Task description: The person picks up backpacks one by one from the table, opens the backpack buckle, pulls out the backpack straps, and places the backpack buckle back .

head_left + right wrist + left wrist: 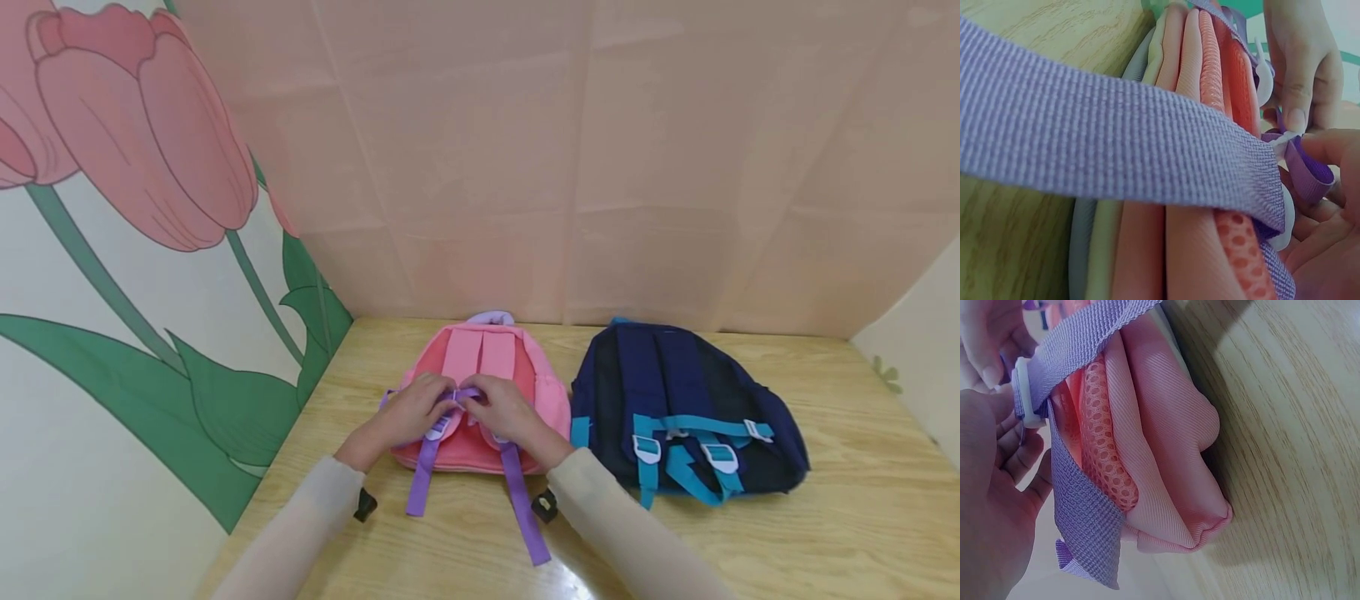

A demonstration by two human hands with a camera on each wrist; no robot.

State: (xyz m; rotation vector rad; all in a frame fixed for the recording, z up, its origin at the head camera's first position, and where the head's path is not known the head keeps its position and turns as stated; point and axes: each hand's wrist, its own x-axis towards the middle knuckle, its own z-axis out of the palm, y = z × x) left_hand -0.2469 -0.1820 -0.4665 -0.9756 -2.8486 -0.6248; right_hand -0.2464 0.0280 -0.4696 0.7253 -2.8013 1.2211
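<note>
The pink backpack (551, 400) lies with its strap side up. Over its middle, my left hand (412, 410) and right hand (510, 410) meet, fingertips almost touching. Both pinch a purple strap (471, 392); the right wrist view shows a small white buckle (1280, 141) on it, a fingertip of the left hand pressing there. Beside it, the right hand (1329, 231) has a purple loop (1310, 172) between its fingers. Another white slider (1025, 390) holds wide purple webbing close to the left hand (991, 481). Fingers partly hide the buckle.
A navy backpack (660, 367) with turquoise straps (705, 423) lies just right of the pink one on the wooden table (862, 417). Two loose purple strap ends (525, 508) hang toward the front. A pinkish sheet (480, 167) stands behind; a tulip-painted wall (112, 400) borders the left.
</note>
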